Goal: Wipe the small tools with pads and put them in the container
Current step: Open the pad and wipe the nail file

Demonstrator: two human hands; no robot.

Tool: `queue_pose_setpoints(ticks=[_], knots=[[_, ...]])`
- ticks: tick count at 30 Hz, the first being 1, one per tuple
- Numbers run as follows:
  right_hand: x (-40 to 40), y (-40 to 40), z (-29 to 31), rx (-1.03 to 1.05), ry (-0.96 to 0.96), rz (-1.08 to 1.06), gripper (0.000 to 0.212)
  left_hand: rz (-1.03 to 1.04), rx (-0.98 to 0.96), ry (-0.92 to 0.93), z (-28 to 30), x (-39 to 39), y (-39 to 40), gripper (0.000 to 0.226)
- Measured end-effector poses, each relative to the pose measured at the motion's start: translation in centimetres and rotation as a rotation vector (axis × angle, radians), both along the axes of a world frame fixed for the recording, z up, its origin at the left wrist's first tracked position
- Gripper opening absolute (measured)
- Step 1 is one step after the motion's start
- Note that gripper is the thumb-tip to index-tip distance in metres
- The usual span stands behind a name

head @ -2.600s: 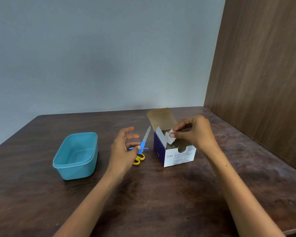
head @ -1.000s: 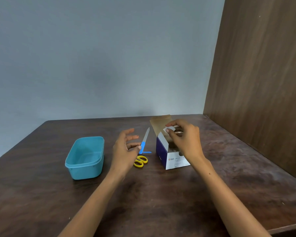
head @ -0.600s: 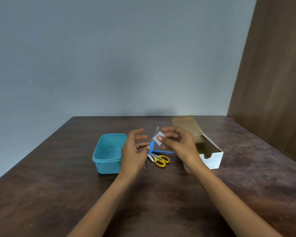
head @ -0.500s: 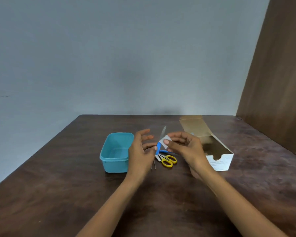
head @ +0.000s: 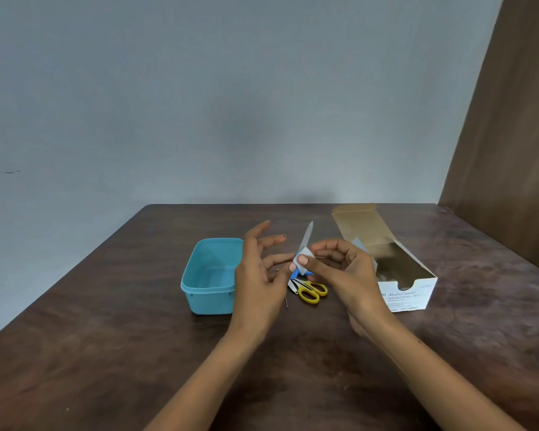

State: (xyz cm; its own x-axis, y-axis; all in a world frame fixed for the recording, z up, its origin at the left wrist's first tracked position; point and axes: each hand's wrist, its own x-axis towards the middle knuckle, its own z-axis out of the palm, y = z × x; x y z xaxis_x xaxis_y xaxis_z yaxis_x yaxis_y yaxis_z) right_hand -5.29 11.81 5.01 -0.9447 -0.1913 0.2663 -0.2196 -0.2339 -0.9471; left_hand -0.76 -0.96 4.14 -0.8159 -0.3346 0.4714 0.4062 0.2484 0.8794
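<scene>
My right hand (head: 343,269) pinches a small white pad packet (head: 304,256) between thumb and fingers, held above the tools. My left hand (head: 259,275) hovers just left of the packet with fingers spread and nothing in it; its thumb tip is close to the packet. On the table under the hands lie a blue-handled nail file (head: 307,236), yellow-handled scissors (head: 311,293) and a small metal tool (head: 292,286), partly hidden by the hands. An open teal container (head: 210,275) stands just left of my left hand.
An open white box of alcohol swabs (head: 405,295) stands right of my right hand, its brown lid flap folded back. The dark wooden table meets a grey wall behind and a brown wooden panel (head: 511,135) on the right.
My right hand drew a pad packet out of the swab box and carried it left to my left hand. The view shifted, so the box now appears further right.
</scene>
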Motion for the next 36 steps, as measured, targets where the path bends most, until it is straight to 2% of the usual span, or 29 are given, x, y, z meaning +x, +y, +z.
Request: queue_pose_setpoints(ticks=[3,12,15,19,22,25,29,32,36], knots=[[0.0,0.0,0.1,-0.026,-0.017,-0.019,0.024,-0.011,0.001,0.003,0.0,0.1,0.0,0.064],[0.4,0.4,0.4,-0.120,-0.008,0.000,0.019,-0.086,-0.058,-0.056,-0.3,0.2,0.4,0.028],[0.3,0.6,0.3,-0.112,0.003,-0.032,0.020,-0.109,0.007,-0.066,-0.3,0.1,0.3,0.025],[0.1,0.8,0.0,0.017,0.159,-0.143,0.029,-0.153,0.156,-0.080,-0.2,0.4,0.4,0.021],[0.2,1.1,0.0,0.121,0.248,-0.077,0.021,-0.155,0.154,-0.093,-0.1,0.5,0.4,0.023],[0.0,1.7,0.3,0.175,0.231,-0.006,0.019,-0.180,0.166,-0.127,0.0,0.7,0.2,0.022],[-0.1,1.8,0.2,0.244,0.269,-0.157,0.024,-0.224,0.164,-0.160,0.2,1.0,0.2,0.021],[0.1,1.6,0.1,0.339,0.377,-0.292,0.026,-0.237,0.173,-0.156,0.4,1.1,0.2,0.022],[0.6,1.6,0.2,0.378,0.456,-0.330,0.023,-0.235,0.194,-0.139,0.6,1.2,0.3,0.023]])
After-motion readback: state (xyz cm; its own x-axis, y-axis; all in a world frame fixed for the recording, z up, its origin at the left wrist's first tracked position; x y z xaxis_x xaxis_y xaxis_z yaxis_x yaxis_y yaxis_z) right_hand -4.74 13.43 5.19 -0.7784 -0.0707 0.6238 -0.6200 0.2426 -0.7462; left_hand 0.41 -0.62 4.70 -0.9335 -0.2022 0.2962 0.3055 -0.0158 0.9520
